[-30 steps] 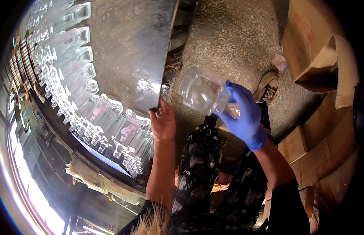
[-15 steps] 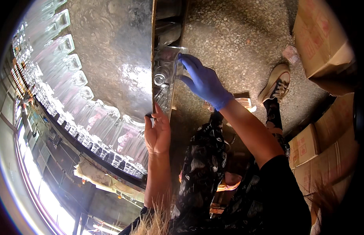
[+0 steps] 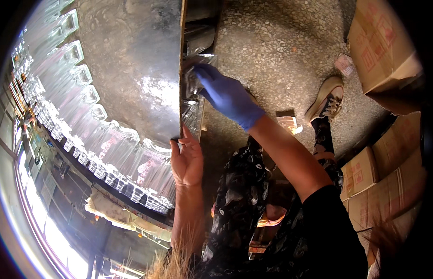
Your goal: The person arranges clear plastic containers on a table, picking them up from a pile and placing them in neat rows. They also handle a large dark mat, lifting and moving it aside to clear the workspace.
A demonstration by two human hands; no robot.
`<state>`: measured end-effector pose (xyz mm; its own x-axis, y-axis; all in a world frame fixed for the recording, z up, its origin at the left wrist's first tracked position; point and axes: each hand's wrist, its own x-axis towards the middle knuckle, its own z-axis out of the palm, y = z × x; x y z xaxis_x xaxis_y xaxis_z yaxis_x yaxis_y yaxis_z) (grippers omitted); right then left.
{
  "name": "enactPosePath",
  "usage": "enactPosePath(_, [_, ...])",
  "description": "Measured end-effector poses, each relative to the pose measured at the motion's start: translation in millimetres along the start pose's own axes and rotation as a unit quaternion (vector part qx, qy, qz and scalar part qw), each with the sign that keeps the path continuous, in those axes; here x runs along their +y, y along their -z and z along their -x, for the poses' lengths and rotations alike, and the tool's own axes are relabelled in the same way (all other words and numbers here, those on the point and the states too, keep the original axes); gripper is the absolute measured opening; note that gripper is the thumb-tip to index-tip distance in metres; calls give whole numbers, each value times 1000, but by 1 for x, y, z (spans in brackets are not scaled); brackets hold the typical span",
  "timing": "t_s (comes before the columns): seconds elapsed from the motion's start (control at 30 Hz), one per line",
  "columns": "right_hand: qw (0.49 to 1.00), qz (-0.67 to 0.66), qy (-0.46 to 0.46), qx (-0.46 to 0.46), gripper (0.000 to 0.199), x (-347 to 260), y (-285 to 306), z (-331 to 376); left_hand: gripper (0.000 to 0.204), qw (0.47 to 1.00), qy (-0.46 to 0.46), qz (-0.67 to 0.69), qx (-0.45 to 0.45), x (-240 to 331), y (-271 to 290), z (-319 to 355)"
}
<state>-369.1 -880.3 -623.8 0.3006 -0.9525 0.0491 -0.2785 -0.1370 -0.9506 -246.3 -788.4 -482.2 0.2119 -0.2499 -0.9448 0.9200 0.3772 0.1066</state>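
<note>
We see our blue-gloved right hand (image 3: 228, 100) touching a clear glass bottle (image 3: 189, 84) at its fingertips, beside the tabletop's (image 3: 132, 46) edge; we cannot tell whether it grips. Our bare left hand (image 3: 187, 160), half-curled, meets that edge, with rows of glass bottles (image 3: 111, 139) to its left. A hurried push could chip the bottle against that edge.

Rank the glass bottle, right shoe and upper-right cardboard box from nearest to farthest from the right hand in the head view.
1. Glass bottle: at the right hand.
2. Right shoe: to its right.
3. Cardboard box: farther right, higher up.
</note>
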Motion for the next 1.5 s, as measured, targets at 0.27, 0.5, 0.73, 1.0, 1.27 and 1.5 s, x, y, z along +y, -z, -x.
enactPosePath(0.27, [997,16,-11,-69,45,-2,-1,-13,38,999,29,4,-20,4,7,-5])
enactPosePath(0.5, [996,-25,-67,61,41,-4,63,-10,54,978,-35,-205,25,-15,20,11])
enactPosePath(0.73, [941,71,11,332,33,30,135,-171,50,835,316,-448,54,-128,96,92])
enactPosePath(1.0, [961,31,-10,273,37,70,127,-228,49,631,256,-732,-11,-137,123,82])
enactPosePath(1.27, [970,-45,-3,239,36,77,114,-199,43,650,252,-716,-40,-147,152,78])
enactPosePath(1.5, [975,-65,8,211,37,65,104,-182,42,721,293,-626,58,-177,136,83])
